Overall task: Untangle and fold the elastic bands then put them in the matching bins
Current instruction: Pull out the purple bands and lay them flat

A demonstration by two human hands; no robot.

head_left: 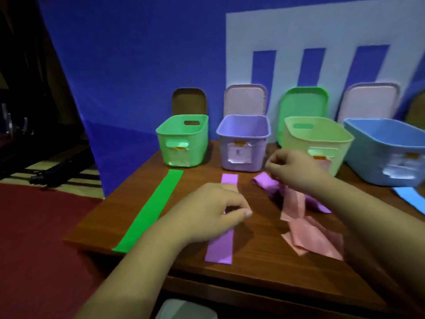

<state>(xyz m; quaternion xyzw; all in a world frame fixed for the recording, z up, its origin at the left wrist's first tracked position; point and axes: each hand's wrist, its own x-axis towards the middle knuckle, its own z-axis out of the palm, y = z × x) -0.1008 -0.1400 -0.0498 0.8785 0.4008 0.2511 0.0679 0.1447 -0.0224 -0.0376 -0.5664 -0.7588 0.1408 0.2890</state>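
A green band (150, 209) lies flat on the left of the wooden table (253, 270). A purple band (222, 248) lies straight in the middle; my left hand (213, 210) hovers over it with fingers curled, and whether it pinches the band is unclear. My right hand (292, 169) pinches the top of a pink band (301, 224) and lifts it, its lower part crumpled on the table. A second purple band (266, 181) lies tangled under the pink one. A blue band (411, 199) shows at the right edge.
Four open bins stand along the back: green (181, 139), purple (243, 143), light green (322, 139) and blue (386, 153). Their lids (303, 104) lean against the blue backdrop behind. Red floor lies left of the table edge.
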